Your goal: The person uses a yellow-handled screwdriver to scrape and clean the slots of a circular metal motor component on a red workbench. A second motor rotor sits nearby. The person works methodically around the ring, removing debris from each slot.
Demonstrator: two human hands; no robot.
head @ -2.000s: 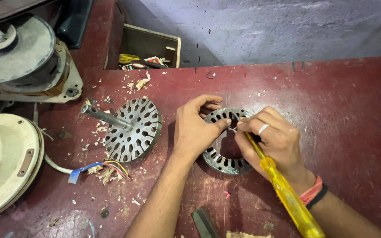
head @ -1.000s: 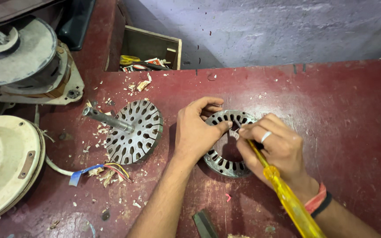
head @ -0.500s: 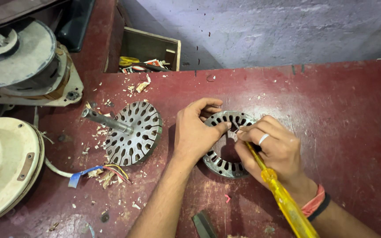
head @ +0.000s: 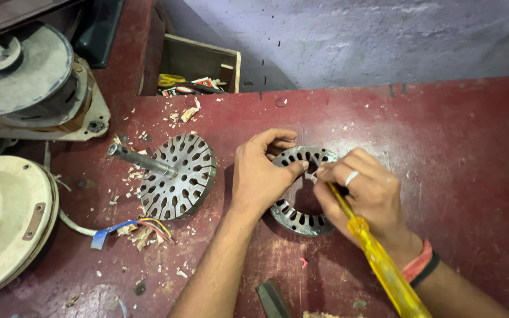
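- the slotted metal ring [head: 301,219] lies flat on the red surface [head: 455,141], between the two hands, near the middle of the view.
- the left hand [head: 261,174] is clamped on the ring's left side, thumb hooked over the inner edge and fingers curled around the outer rim.
- the right hand [head: 367,194] is closed around the yellow-handled screwdriver [head: 384,268], held like a pen; its tip sits at the ring's top inner edge, just beside the left thumb, though the exact contact point is hidden by the fingers.
- risk: the tip looks very close to the left thumb, so a slip out of a slot could jab it; a hard push or a worn tip would cause that.
- risk: the ring rests loose on the surface, so sideways prying could make it skid or tip if the left hand's grip eases.
- risk: scraps and chips litter the surface around the finned round part with a shaft [head: 178,175] and the coloured wires [head: 148,227]; bits under the ring could let it rock.
- a cream round cover [head: 4,227] and a wooden box [head: 198,68] sit well apart from the work.
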